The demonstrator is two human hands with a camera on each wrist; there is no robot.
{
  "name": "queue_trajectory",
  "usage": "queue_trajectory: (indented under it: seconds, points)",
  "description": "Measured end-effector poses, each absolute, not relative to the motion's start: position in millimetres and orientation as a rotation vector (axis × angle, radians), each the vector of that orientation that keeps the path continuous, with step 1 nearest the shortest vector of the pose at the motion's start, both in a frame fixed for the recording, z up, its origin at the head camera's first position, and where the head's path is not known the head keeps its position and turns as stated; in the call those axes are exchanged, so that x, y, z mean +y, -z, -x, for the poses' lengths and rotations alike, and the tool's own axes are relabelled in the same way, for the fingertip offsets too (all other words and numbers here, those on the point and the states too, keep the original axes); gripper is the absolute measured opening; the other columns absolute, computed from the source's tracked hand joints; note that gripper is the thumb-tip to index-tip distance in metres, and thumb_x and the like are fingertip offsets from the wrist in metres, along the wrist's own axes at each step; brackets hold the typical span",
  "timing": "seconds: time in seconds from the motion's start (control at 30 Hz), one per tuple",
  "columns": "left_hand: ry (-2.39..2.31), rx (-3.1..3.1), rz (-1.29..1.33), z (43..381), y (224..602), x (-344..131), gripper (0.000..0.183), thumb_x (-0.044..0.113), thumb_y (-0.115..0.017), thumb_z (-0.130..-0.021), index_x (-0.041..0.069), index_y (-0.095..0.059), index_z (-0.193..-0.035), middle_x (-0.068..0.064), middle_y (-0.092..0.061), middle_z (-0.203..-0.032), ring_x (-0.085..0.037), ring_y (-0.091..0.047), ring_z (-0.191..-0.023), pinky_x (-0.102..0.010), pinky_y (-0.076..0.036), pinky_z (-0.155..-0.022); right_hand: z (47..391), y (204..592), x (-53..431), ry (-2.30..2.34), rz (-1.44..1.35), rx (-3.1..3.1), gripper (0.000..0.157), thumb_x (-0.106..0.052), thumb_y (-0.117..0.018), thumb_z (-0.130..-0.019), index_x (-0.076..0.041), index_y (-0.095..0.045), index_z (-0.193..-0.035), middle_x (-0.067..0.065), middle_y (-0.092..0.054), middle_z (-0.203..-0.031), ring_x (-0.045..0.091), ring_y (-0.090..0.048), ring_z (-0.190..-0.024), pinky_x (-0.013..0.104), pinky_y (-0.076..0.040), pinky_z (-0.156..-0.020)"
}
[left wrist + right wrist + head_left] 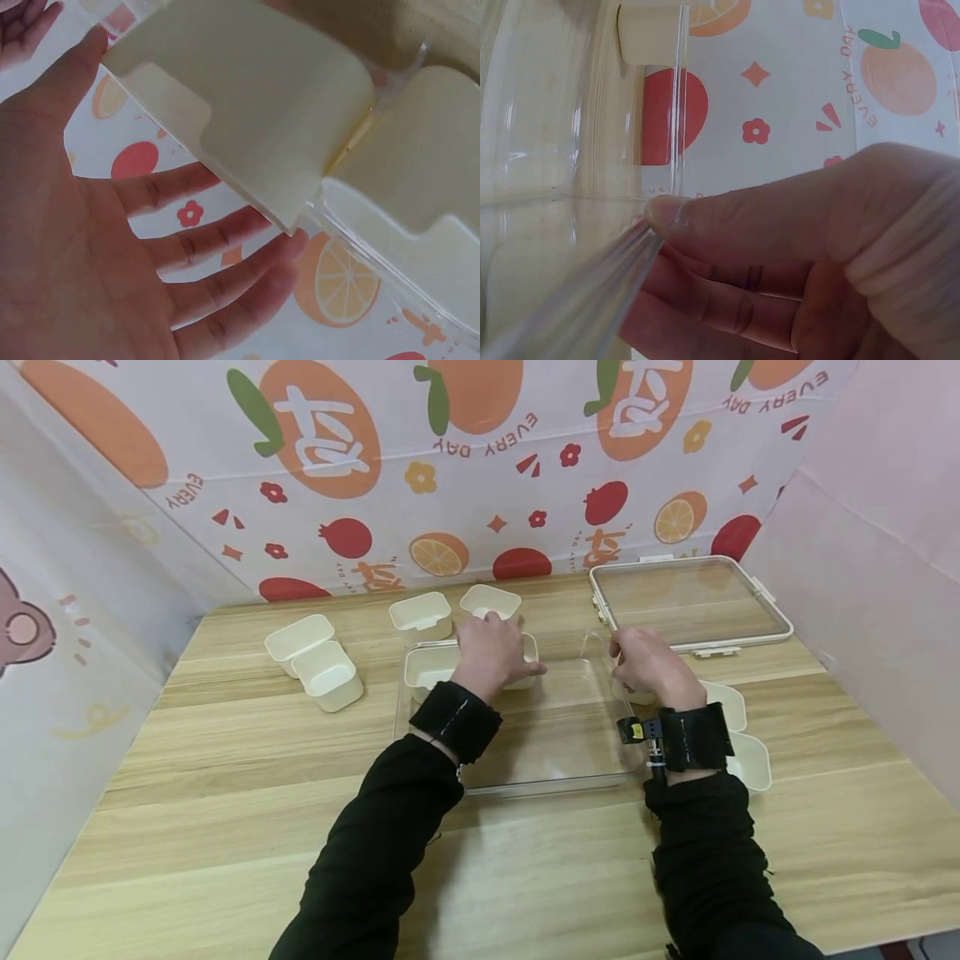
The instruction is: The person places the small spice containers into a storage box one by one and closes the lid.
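Note:
My left hand point(491, 647) is over the left back part of a clear plastic bin point(570, 727). It holds a small cream plastic box point(262, 97) by its rim, thumb at one end and fingers along the other side. Right beside that one, a second cream box point(431, 670) sits in the bin's back left corner. At the bin's right side, my right hand point(652, 664) pinches the clear rim point(676, 112) between thumb and curled fingers. The hand hides part of that corner in the head view.
A clear lid point(690, 602) with a pale frame lies at the back right. An open cream box point(330, 677) stands at the left, others point(422, 620) behind the bin. More cream pieces point(748, 762) are beside the right wrist. A printed cloth point(495, 485) hangs behind the table.

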State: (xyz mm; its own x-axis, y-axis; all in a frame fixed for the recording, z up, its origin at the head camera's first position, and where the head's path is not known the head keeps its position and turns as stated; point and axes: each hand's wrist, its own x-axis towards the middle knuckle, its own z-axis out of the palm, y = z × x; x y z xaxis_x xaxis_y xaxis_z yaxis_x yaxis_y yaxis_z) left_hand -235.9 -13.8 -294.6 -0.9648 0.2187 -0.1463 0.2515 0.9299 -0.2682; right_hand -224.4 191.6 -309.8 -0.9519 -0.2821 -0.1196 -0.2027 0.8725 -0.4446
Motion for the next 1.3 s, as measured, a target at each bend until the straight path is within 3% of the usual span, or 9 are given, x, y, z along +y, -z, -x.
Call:
queue_trajectory:
  seconds: [0.13, 0.33, 0.63, 1.3]
  points:
    - [0.456, 2.956, -0.328, 237, 298, -11, 0.087, 0.078, -0.042, -0.071, 0.012, -0.044, -0.128, -0.012, -0.051, -0.096, -0.024, -0.045, -0.075, -0.034, -0.047, -0.057, 225, 310, 191, 0.645, 0.384, 2.868, 0.022, 0.005, -0.057, -0.077, 0.006, -0.054, -0.098, 0.015, -0.054, -0.079, 0.021, -0.052, -0.061, 0.030, -0.041, -0.048]
    - [0.508, 2.962, -0.260, 236, 303, -8, 0.089, 0.080, -0.042, -0.070, 0.008, -0.046, -0.122, -0.012, -0.049, -0.092, -0.026, -0.043, -0.073, -0.036, -0.048, -0.065, 224, 309, 191, 0.644, 0.382, 2.866, 0.022, 0.005, -0.058, -0.077, 0.006, -0.054, -0.098, 0.015, -0.054, -0.080, 0.021, -0.052, -0.061, 0.029, -0.041, -0.048]
    - [0.439, 2.947, -0.167, 232, 308, -3, 0.092, 0.078, -0.045, -0.071, 0.002, -0.043, -0.124, -0.015, -0.047, -0.098, -0.028, -0.043, -0.082, -0.032, -0.050, -0.063, 222, 312, 192, 0.644, 0.398, 2.878, 0.021, 0.005, -0.057, -0.077, 0.006, -0.054, -0.098, 0.015, -0.052, -0.081, 0.022, -0.050, -0.063, 0.030, -0.041, -0.049]
    - [0.378, 2.930, -0.174, 225, 308, -4, 0.094, 0.075, -0.046, -0.072, 0.002, -0.037, -0.130, -0.019, -0.043, -0.112, -0.030, -0.044, -0.094, -0.029, -0.049, -0.057, 220, 317, 193, 0.624, 0.420, 2.904, 0.022, 0.006, -0.055, -0.074, 0.006, -0.055, -0.096, 0.015, -0.054, -0.080, 0.022, -0.052, -0.061, 0.029, -0.040, -0.048]
